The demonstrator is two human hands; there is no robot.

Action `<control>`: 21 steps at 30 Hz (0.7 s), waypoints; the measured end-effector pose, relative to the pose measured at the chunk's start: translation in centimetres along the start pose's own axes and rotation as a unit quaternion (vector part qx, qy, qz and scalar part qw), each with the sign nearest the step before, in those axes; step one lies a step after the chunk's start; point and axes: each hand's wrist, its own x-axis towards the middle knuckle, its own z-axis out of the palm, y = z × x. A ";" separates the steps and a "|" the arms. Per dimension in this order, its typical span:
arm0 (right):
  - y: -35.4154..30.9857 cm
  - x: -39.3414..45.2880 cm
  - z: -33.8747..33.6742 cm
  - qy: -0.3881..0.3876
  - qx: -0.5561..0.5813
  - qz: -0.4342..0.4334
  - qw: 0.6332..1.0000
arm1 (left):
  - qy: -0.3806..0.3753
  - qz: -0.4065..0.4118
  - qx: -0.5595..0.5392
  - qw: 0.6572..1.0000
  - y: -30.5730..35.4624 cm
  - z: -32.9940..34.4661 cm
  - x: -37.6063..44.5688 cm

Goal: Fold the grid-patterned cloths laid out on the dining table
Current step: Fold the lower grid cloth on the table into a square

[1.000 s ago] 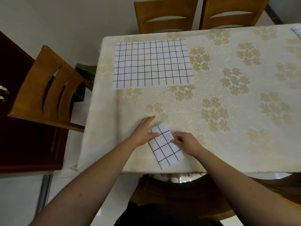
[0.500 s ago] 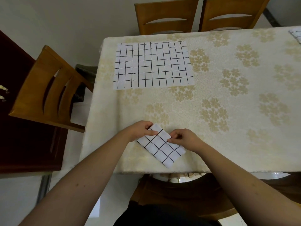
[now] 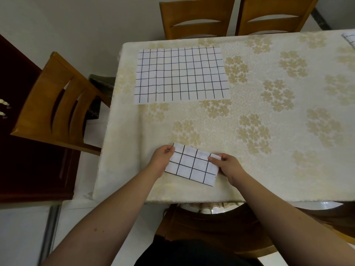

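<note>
left hand (image 3: 163, 156) pinches the folded cloth (image 3: 193, 165) by its far-left corner, near table edge; right hand (image 3: 227, 163) pinches far-right corner. looks thin, limp, light, so hold by corners. unfolded cloth (image 3: 181, 74) lies flat far left.

folded cloth (image 3: 193, 165) lies near the table's (image 3: 249, 185) front edge, unfolded cloth (image 3: 181, 74) behind it.

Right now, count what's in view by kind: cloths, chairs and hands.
Cloths: 3, folded cloth, flat cloth, edge cloth
Chairs: 3, side chair, far chairs
Hands: 2, left hand, right hand
Total: 8
</note>
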 end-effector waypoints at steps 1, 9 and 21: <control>0.1 0.1 0.1 0.001 0.023 0.002 1.000 | 0.007 -0.009 -0.006 1.000 -0.3 0.2 0.0; 0.5 0.0 0.4 0.007 0.007 -0.028 1.000 | 0.041 -0.040 -0.020 0.998 -1.0 0.2 0.4; 2.1 0.0 2.5 0.123 -0.341 -0.268 0.893 | 0.090 0.319 0.333 0.883 -1.9 -0.8 -0.7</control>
